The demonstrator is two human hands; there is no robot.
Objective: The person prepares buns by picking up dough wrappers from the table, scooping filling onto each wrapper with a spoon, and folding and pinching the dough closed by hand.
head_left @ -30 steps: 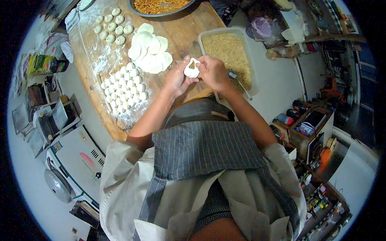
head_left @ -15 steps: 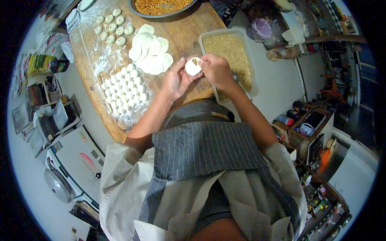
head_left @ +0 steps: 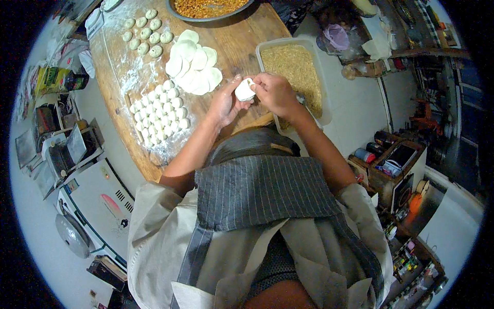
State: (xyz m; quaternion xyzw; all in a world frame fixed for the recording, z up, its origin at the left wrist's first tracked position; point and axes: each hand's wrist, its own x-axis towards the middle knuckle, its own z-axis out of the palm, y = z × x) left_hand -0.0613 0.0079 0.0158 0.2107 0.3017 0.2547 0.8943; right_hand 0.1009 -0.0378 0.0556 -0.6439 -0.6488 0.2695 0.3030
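A cradle and a pinch

From the head camera, I see the left hand (head_left: 225,105) cupping a partly closed dough bun (head_left: 244,91) above the table (head_left: 239,44), seemingly to steady it, while the right hand (head_left: 277,93) pinches its edge in a closed grip. Round wrappers (head_left: 198,59) and a filling tub (head_left: 325,95) flank them, presumably for easy reach.

A loose beige shirt (head_left: 314,252) with wide sleeves (head_left: 154,216) is worn, partly covered by a dark pinstriped apron (head_left: 265,191) with 2 straps (head_left: 193,262).
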